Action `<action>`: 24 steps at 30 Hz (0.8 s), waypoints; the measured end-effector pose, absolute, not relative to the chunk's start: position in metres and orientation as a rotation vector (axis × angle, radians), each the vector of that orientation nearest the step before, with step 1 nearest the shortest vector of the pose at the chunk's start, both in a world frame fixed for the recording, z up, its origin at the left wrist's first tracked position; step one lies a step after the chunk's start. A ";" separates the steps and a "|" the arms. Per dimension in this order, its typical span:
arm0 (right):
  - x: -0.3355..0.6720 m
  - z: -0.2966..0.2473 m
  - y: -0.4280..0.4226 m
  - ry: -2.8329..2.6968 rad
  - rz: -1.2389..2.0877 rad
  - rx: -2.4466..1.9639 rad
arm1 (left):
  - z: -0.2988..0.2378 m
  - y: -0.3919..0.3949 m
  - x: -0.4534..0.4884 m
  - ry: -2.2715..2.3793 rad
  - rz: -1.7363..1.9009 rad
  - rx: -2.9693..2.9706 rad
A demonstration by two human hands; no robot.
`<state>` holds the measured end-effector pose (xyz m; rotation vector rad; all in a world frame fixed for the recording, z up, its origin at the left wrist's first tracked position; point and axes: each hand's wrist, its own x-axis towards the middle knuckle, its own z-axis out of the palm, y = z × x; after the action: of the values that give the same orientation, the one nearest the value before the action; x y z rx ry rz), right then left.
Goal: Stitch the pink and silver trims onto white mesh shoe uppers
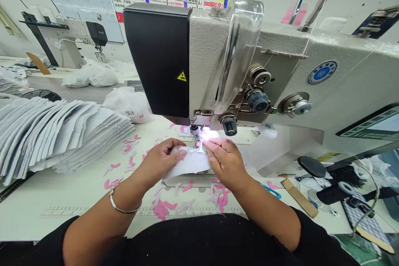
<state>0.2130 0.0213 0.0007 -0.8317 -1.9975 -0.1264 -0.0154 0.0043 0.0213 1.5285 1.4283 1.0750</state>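
A white textured fabric piece [190, 163] lies under the lit needle area of a sewing machine [212, 62]. My left hand [162, 160] pinches its left edge between thumb and fingers. On the right side, my right hand [227, 160] has its fingers pressed together on the fabric close to the presser foot [196, 135]. Bright lamp light washes out the cloth right behind the foot. The fingertips of both hands are near the needle, one hand on either side.
A fanned stack of white fabric pieces [62, 133] stands at the left. Pink scraps [162, 208] are strewn around the machine bed. Blue-handled scissors [270, 190], a brown strip [299, 198] and a black thread spool [335, 192] lie at the right. A white bag [127, 102] sits behind.
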 end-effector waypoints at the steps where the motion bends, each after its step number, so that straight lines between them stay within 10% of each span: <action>1: 0.214 0.002 0.021 -2.003 -0.106 -0.830 | 0.024 0.004 -0.016 1.412 1.040 1.521; 24: 0.272 -0.021 0.032 -1.810 0.053 -1.247 | 0.017 0.001 0.008 1.241 1.177 1.162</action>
<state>0.2724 0.0315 -0.0210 -1.2475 -1.8099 0.0532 0.0078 0.0006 0.0170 1.1621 1.2413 1.1768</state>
